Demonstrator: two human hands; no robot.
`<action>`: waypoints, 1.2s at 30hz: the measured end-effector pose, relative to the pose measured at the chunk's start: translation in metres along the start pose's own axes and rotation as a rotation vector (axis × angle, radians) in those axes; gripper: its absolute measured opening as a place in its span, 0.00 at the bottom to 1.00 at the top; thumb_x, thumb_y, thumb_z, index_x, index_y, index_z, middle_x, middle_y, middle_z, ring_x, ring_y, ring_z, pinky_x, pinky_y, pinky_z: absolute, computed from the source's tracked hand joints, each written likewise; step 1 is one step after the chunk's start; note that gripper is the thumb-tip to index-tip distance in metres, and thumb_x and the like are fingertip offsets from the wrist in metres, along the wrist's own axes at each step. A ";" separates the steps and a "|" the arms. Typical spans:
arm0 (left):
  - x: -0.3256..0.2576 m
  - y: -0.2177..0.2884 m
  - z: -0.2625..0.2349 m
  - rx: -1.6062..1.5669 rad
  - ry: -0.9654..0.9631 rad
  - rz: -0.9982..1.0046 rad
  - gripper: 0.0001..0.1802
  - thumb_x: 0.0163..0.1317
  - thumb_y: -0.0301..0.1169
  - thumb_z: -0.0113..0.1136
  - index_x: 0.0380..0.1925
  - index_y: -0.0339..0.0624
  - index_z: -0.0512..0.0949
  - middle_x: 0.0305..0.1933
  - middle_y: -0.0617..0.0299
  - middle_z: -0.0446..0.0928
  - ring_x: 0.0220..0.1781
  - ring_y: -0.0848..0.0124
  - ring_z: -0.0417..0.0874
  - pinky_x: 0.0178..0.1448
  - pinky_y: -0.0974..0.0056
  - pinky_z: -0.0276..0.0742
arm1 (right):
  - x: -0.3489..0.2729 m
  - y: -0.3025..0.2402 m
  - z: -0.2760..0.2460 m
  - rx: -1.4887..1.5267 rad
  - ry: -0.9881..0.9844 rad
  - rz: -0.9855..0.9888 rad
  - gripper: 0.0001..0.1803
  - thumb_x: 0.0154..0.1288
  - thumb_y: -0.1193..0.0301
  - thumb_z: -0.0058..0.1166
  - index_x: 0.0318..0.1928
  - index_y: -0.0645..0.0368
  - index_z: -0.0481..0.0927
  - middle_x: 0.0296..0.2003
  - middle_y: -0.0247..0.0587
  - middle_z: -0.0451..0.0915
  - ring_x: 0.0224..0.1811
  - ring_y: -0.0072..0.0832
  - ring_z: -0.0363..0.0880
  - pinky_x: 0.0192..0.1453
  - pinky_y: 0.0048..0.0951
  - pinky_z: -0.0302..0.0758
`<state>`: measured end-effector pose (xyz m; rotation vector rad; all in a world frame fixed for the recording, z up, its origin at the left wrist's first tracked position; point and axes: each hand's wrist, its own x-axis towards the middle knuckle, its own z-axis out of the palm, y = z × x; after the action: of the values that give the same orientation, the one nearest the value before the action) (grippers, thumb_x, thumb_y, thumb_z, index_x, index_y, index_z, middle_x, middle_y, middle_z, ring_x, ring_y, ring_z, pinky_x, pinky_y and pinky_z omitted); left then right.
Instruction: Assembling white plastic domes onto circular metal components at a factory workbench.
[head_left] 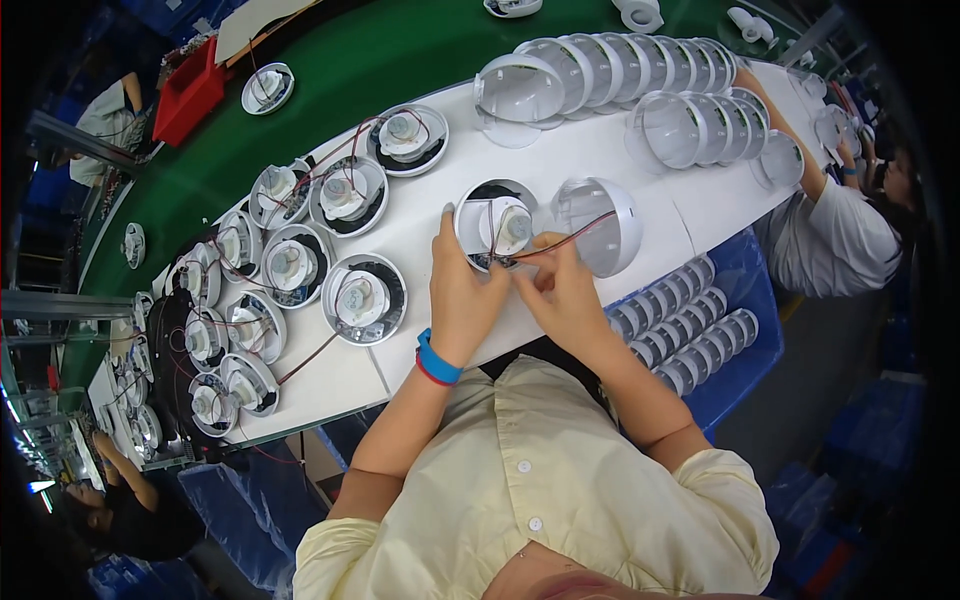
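Observation:
A round white housing [507, 228] with a white disc-shaped unit and dark parts inside rests on the white tabletop. My left hand [465, 295] grips its left rim, thumb at the near edge. At that near edge my right hand [562, 295] pinches with thumb and index finger at a thin red-and-black wire [582, 232]. The wire runs up to the right, across a clear dome with a white rim [625, 232], which lies on its side just beyond my right hand. My fingers partly hide the wire's end at the housing.
Several similar wired housings [362, 300] cover the table to the left. Nested clear domes [668, 130] lie at the far right, near a co-worker's arm [790, 125]. A blue crate [745, 375] holds stacked white rings below the right edge. A red bin [190, 90] stands by the green belt [340, 50].

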<state>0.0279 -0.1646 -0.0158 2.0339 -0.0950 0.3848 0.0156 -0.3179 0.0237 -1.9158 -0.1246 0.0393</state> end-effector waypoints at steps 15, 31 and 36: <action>0.028 0.004 -0.008 -0.806 -0.103 -0.473 0.32 0.56 0.13 0.56 0.62 0.33 0.63 0.58 0.53 0.72 0.58 0.66 0.79 0.55 0.65 0.82 | 0.085 0.044 -0.064 0.364 -0.126 -0.209 0.61 0.38 0.61 0.76 0.73 0.57 0.55 0.68 0.46 0.62 0.72 0.35 0.59 0.73 0.34 0.59; 0.009 -0.006 -0.004 -0.564 -0.042 -0.092 0.43 0.51 0.10 0.62 0.69 0.35 0.58 0.67 0.51 0.64 0.68 0.60 0.70 0.68 0.58 0.70 | 0.028 -0.009 0.013 -0.215 0.280 -0.442 0.58 0.41 0.65 0.77 0.70 0.64 0.56 0.62 0.50 0.61 0.65 0.40 0.65 0.68 0.39 0.65; 0.015 0.024 -0.024 -0.953 -0.333 -0.046 0.36 0.71 0.36 0.55 0.74 0.39 0.52 0.73 0.47 0.59 0.74 0.59 0.62 0.73 0.59 0.64 | 0.031 0.010 0.002 0.069 0.072 -0.358 0.56 0.48 0.58 0.74 0.71 0.64 0.55 0.64 0.53 0.61 0.66 0.44 0.65 0.69 0.41 0.64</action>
<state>0.0308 -0.1534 0.0191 1.1304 -0.3615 -0.0513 0.0465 -0.3159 0.0149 -1.7989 -0.4105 -0.2620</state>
